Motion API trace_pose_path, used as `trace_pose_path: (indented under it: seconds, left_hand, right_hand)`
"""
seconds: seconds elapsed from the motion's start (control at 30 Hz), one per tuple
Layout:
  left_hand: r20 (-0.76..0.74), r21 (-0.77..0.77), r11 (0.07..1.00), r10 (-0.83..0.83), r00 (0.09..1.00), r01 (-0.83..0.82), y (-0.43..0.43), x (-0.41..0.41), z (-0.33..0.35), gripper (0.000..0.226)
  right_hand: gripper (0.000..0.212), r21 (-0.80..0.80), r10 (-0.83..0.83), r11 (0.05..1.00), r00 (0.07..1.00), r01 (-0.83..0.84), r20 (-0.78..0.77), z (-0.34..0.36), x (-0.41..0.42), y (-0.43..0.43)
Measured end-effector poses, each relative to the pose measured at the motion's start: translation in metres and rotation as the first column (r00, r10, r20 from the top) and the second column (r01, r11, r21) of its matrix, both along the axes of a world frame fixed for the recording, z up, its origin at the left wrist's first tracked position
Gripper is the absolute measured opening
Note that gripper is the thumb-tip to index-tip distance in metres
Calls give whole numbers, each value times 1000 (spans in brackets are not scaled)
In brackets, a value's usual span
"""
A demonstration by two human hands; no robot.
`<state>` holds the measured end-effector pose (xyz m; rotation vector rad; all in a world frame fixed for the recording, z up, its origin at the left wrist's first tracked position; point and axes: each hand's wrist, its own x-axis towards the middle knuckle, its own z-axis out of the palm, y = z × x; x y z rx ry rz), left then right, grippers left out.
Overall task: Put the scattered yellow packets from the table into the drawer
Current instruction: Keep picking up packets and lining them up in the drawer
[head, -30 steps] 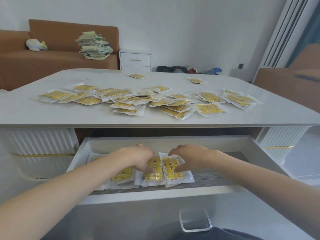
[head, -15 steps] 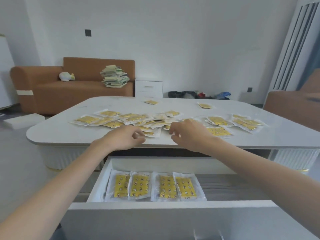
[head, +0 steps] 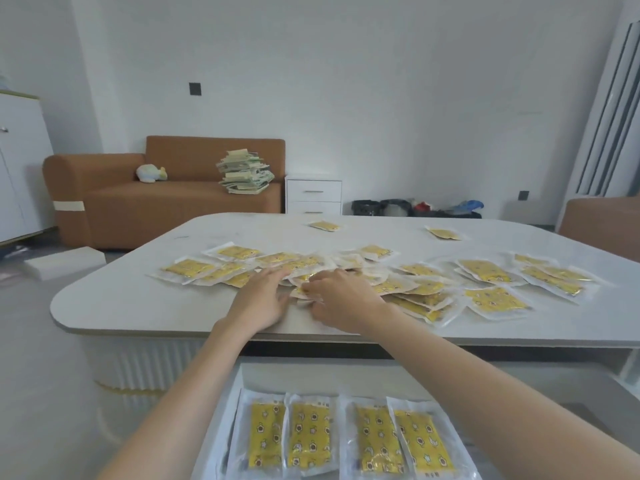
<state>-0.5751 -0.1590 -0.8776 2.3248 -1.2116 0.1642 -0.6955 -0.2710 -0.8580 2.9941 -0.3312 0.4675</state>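
Yellow packets (head: 488,271), flat and sealed in clear plastic, meet both hands at the near middle of the heap. The right hand (head: 343,301) curls its fingers over the edge of one packet (head: 302,293), pinching it against the pile. Just to the left of that grip, the left hand (head: 263,301) lies with straight fingers pressed flat on neighbouring packets, grasping nothing. To either side of the hands the heap spreads in overlapping layers across the white round-cornered table (head: 138,306). Beyond the grip, well apart from the heap, two lone packets (head: 323,225) rest near the far edge. Below and nearer than the grip, the open white drawer (head: 346,379) holds four packets in a row (head: 306,434), side by side and slightly overlapping.
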Motion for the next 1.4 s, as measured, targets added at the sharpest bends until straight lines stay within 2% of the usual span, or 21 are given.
trace_pose_path:
  seconds: [0.13, 0.2, 0.3, 0.4, 0.5, 0.57, 0.67, 0.7, 0.73, 0.77, 0.83, 0.9, 0.97, 1.07, 1.13, 1.2, 1.27, 1.33, 1.37, 1.4]
  left_hand:
    - [67, 33, 990, 137, 988, -139, 1, 10, -4, 55]
    - [37, 75, 976, 200, 979, -202, 4, 15, -5, 58]
    - [-64, 70, 981, 183, 981, -178, 13, 17, -6, 61]
    - [-42, 96, 974, 211, 977, -206, 22, 13, -2, 56]
    - [32, 135, 961, 241, 970, -243, 25, 9, 3, 45]
    - [71, 136, 956, 253, 965, -260, 25, 6, 5, 37]
    - [143, 120, 962, 227, 963, -244, 28, -3, 12, 27]
    - [144, 104, 969, 209, 967, -225, 31, -6, 15, 27]
    - [128, 100, 973, 196, 972, -210, 32, -9, 18, 29]
    - [107, 96, 977, 179, 978, -189, 33, -11, 21, 28]
    - [7, 66, 986, 153, 988, -153, 34, -13, 29, 17]
    - [-116, 2, 995, 104, 988, -105, 33, -14, 38, 33]
    - [-245, -78, 997, -15, 969, -4, 32, -18, 48, 47]
    - [-458, -209, 961, -258, 851, 179, 29, -28, 51, 58]
    - [-489, -261, 934, -346, 800, 244, 25, -32, 44, 45]
    - [-478, -285, 927, -357, 803, 243, 20, -34, 37, 31]
    - [-431, -289, 942, -289, 855, 173, 16, -36, 34, 25]
    - [-251, -272, 959, -155, 955, 84, 14, -34, 31, 34]
    - [-121, -259, 965, -61, 991, 28, 14, -35, 31, 38]
    - [20, -243, 970, 27, 999, -21, 15, -37, 32, 35]
  right_hand:
    - [30, -77, 82, 994, 987, -72, 140, -14, -1, -18]
    - [30, -65, 98, 994, 977, -88, 191, -18, -5, -24]
    - [27, -76, 75, 996, 959, -56, 272, -12, -12, -26]
    - [27, 41, 19, 998, 879, -44, 476, 3, -19, -18]
    - [27, 263, -138, 964, 783, -33, 606, 22, -19, -9]
    - [32, 492, -303, 869, 729, -54, 614, 34, -17, -9]
    - [36, 797, -527, 585, 676, -151, 515, 39, -15, -13]
    - [36, 854, -575, 492, 673, -169, 465, 38, -15, -15]
    - [36, 882, -592, 439, 684, -169, 426, 36, -16, -17]
    - [35, 889, -577, 432, 710, -155, 404, 34, -17, -19]
    - [24, 868, -501, 480, 772, -127, 390, 33, -21, -20]
    - [22, 820, -413, 557, 811, -135, 414, 34, -25, -21]
    - [22, 742, -289, 645, 840, -183, 458, 36, -29, -23]
    - [20, 655, -102, 701, 868, -284, 486, 42, -31, -19]
    - [21, 632, -43, 705, 870, -323, 492, 43, -30, -16]
    - [20, 606, 20, 713, 874, -352, 485, 43, -29, -12]
    - [18, 576, 28, 752, 888, -321, 458, 41, -28, -9]
    - [20, 549, -83, 806, 876, -221, 475, 41, -27, -9]
    - [24, 588, -187, 794, 857, -155, 480, 43, -26, -10]
    - [27, 687, -297, 717, 842, -114, 450, 48, -27, -10]
